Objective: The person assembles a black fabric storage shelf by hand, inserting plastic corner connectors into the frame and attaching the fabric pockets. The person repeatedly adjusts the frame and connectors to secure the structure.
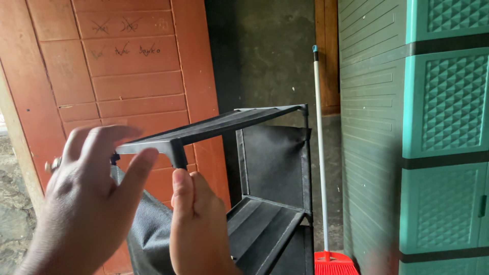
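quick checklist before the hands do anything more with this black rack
1. Left hand on the top bar of the black rack: ok, fingers curl over the bar's near end.
2. Right hand under the corner joint: ok, thumb tip sits just below it; whether it touches, cannot tell.
3. Corner post seated in a lower tube: cannot tell, the hand hides it.
4. Top shelf level: not ok, it slopes down toward the near corner.
5. Fabric side fitted: not ok, it hangs loose under the left hand.
6. Broom apart from the rack: ok, it leans just right of it.
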